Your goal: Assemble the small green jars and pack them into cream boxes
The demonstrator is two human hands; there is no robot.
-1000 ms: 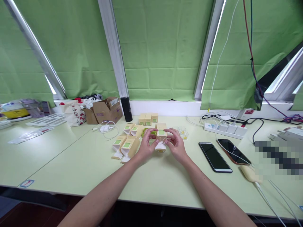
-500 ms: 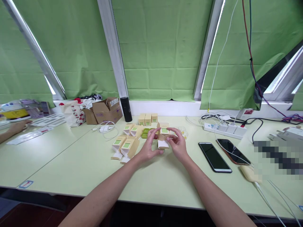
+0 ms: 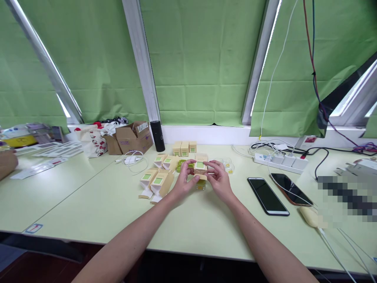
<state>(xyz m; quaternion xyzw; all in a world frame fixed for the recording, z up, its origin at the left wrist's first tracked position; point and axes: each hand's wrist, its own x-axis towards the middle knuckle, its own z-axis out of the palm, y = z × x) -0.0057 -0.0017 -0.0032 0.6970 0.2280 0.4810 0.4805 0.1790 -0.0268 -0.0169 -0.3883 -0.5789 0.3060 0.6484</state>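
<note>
Between my two hands is a small cardboard box [image 3: 201,166] with a green label window. My left hand [image 3: 185,181] grips its left side, thumb at the front flap. On the right side, the fingers of my right hand [image 3: 219,180] close on the same box. Just below it stands a small clear container [image 3: 201,185] with something yellowish in it. Left of my hands lie several tan boxes [image 3: 161,184] with their white end flaps open. Partly behind my left hand is a green tray [image 3: 180,165]. Clear round-celled packaging [image 3: 228,166] sits behind my right hand.
Three closed boxes [image 3: 184,148] stand at the back, near a black bottle [image 3: 157,136] and an open carton [image 3: 134,137]. To the right lie two phones [image 3: 268,195], a power strip [image 3: 279,162] and cables. Another person's hand [image 3: 7,163] is at far left.
The front flap of the held box has swung from hanging white-side out to nearly folded up. The clear container beneath shows more. The other person's hand has moved left.
</note>
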